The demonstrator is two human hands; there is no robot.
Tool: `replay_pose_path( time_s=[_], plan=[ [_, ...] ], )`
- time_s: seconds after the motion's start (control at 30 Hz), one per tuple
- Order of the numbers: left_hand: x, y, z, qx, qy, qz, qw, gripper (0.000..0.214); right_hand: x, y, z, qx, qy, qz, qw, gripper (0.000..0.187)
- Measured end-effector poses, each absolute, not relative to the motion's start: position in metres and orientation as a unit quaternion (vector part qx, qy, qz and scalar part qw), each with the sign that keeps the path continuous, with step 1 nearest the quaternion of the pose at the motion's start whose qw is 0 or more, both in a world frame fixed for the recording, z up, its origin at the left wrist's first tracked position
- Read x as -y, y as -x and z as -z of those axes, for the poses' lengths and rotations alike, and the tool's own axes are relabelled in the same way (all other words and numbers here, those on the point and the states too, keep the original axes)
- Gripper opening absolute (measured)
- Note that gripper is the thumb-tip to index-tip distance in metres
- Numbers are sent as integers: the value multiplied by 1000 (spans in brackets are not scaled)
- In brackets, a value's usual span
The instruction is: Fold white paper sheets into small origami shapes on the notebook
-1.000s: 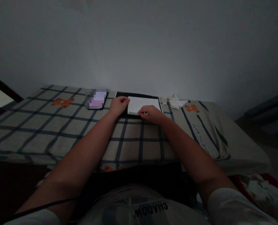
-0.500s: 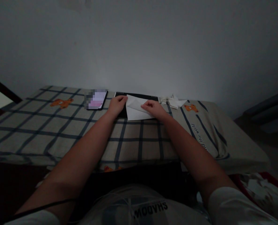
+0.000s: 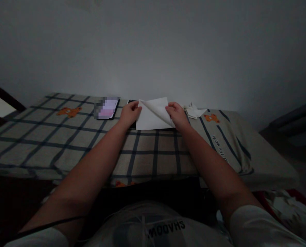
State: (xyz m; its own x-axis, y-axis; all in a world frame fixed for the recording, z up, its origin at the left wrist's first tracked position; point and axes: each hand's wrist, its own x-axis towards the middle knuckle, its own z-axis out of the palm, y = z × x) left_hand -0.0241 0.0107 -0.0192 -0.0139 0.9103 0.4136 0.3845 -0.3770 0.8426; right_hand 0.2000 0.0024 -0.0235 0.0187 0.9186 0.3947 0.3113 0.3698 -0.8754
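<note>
A white sheet of paper [image 3: 151, 118] is spread between my two hands, with a diagonal crease running across it from upper left to lower right. My left hand [image 3: 129, 112] pinches its upper left corner between thumb and fingers. On the other side my right hand [image 3: 178, 114] is closed on the paper's right edge, where a flap stands up. Beneath the sheet lies a black flat mat or board [image 3: 132, 124], mostly covered, with a bit showing by my left hand.
A phone with a lit screen [image 3: 108, 109] lies left of my hands. Folded white paper pieces [image 3: 194, 111] sit to the right. The checked tablecloth [image 3: 65, 137] covers the table, which meets a wall [image 3: 153, 51]. A red container with crumpled paper [image 3: 288, 209] stands low at right.
My right hand has moved right and slightly up, drawing the folded flap open, so the paper is wider and hides more of the black mat. My left hand stays near the same corner.
</note>
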Motion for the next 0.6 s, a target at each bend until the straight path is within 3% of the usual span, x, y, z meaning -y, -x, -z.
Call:
replay_pose_path(
  time_s=[0.17,0.4,0.6],
  plan=[
    [-11,22,18,-479,-644,-535,264,35,5,-198,19,666,466,-278,512,10],
    [-15,25,20,-463,-654,-548,240,27,17,-192,10,687,440,-315,485,21],
    [-15,24,18,-482,-653,-539,227,30,10,-199,11,660,471,-276,516,24]
  ],
)
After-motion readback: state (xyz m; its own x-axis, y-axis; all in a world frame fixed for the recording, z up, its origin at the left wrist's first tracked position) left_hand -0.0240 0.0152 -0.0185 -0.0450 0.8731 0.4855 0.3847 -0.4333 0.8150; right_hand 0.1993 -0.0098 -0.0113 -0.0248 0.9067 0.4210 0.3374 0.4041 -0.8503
